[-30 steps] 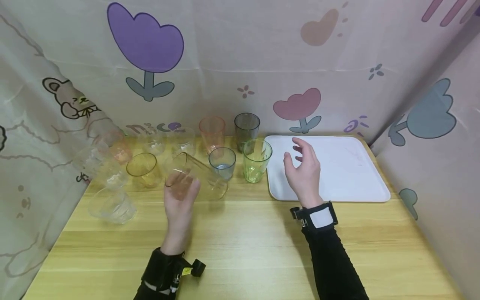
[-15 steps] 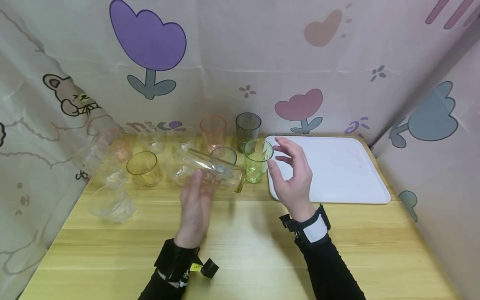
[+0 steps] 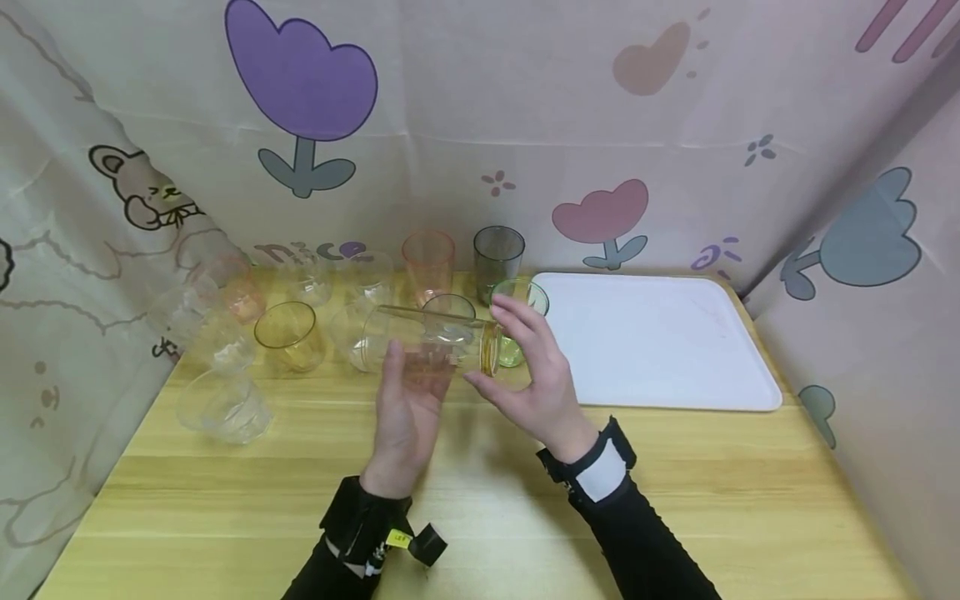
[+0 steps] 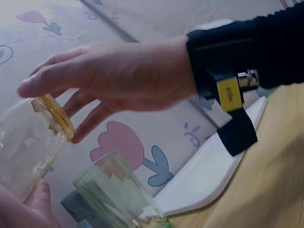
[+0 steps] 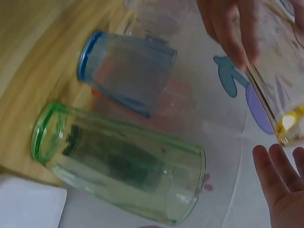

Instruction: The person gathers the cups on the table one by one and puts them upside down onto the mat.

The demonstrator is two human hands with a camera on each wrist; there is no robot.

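My left hand grips a tall, clear yellow-tinted glass from below, thumb on the near side. The glass lies sideways in the air, its thick amber base to the right. My right hand is at that base, thumb and fingers spread on either side. In the right wrist view a slight gap seems to show between the fingertips and the base; contact is hard to tell. Behind the hands stand a green glass, partly covered in the head view, and a blue glass.
A white tray lies at the right rear. Dark grey and orange-pink glasses stand along the back. To the left are a short amber cup and several clear cups, one of them tilted. A printed curtain borders the table.
My left hand has brought the yellow-tinted glass rightward and turned it level, its base toward the right hand. My right hand has moved left from over the tray to the glass's base.
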